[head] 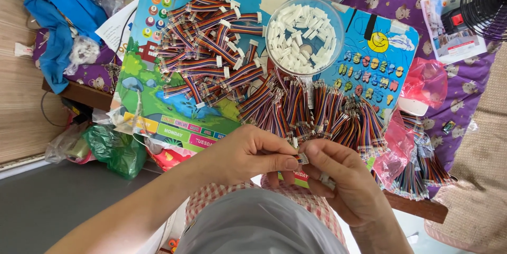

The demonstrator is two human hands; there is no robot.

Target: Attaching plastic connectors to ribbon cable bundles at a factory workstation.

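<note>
Fingertips are pressed together at the lower middle of the view, where a short multicoloured ribbon cable (301,158) is pinched between the left hand (248,153) and the right hand (340,177); the cable's end is gripped by both thumbs and forefingers, just above the lap, and a small white piece seems to be tucked under the right fingers, though it cannot be made out clearly. Just beyond the hands, a loose fan of bare-ended ribbon cables (322,114) is spread across the colourful play board (153,95) that serves as the work surface. Further up and to the left, a heap of cables already fitted with white connectors (206,48) is piled on the same board. Beside that heap, to the right, a clear round bowl (334,24) is filled with white plastic connectors (298,34). At the right edge of the board a pink plastic bag (430,82) is seen, with more cable bundles (422,172) lying below it. A black fan (486,3) is caught in the top right corner, and blue cloth (53,26) is bunched at the top left.
</note>
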